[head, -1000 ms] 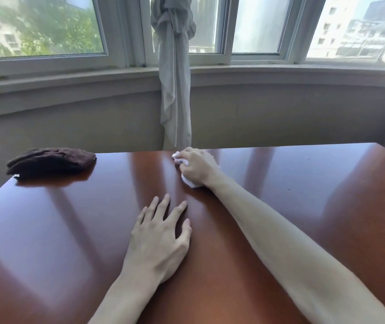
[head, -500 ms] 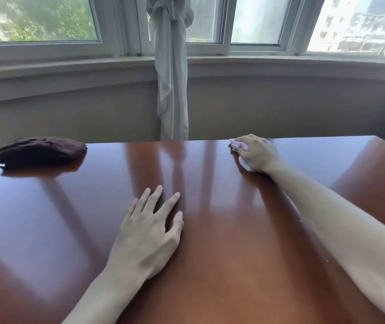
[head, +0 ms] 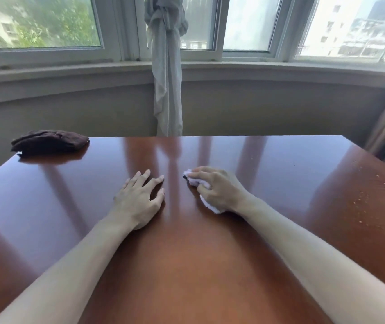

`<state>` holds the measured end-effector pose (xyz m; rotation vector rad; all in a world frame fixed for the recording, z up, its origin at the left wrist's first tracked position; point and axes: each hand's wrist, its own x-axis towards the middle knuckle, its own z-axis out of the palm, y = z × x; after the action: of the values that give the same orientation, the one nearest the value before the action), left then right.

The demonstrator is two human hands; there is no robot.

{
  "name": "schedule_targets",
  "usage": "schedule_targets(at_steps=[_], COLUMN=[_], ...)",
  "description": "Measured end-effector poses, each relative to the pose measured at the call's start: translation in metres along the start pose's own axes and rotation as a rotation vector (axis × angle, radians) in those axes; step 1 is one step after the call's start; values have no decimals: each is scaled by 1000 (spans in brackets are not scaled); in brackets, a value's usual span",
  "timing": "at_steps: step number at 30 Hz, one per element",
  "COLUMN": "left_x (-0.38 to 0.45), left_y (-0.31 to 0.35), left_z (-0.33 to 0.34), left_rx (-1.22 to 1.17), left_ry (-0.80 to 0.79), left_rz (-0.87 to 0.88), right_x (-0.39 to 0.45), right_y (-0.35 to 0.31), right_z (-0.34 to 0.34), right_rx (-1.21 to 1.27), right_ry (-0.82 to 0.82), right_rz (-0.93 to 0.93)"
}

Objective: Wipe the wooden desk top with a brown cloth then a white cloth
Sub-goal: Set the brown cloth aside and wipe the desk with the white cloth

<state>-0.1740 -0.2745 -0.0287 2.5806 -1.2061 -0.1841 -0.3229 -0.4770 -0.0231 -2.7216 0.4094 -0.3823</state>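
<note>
The right hand (head: 219, 190) curls its fingers round a bunched white cloth (head: 206, 202), pressing it on the wooden desk top (head: 268, 174) near centre; the wad looks soft, light and best held bunched under the palm. The left hand (head: 140, 202) rests flat, fingers spread, just beside it at nine o'clock. The folded brown cloth (head: 48, 142) lies at the desk's ten o'clock corner; no containers show.

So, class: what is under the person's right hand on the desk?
A crumpled white cloth lies under the right hand, pressed on the wooden desk. Its ends stick out by the fingertips and the wrist. The middle of the cloth is covered by the hand.
</note>
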Motion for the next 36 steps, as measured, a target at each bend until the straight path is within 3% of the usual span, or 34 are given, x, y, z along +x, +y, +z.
schedule_targets(at_steps=[4, 8, 11, 20, 24, 28, 36], left_x=[11, 14, 16, 18, 25, 24, 24], left_y=[24, 62, 70, 68, 69, 69, 69], left_z=[-8, -2, 17, 28, 27, 28, 22], left_rx=[123, 52, 17, 49, 39, 52, 43], left_ry=[-3, 24, -16, 56, 79, 71, 13], left_rz=[-12, 43, 62, 44, 31, 27, 30], right_x=[-105, -118, -78, 120, 172, 141, -42], right_y=[-35, -24, 9, 151, 176, 146, 22], right_z=[-4, -13, -21, -39, -40, -35, -24], right_rx=[13, 47, -2, -124, -157, -123, 5], right_ry=[72, 33, 61, 146, 169, 160, 85], right_rz=[-150, -107, 11, 312, 395, 322, 30])
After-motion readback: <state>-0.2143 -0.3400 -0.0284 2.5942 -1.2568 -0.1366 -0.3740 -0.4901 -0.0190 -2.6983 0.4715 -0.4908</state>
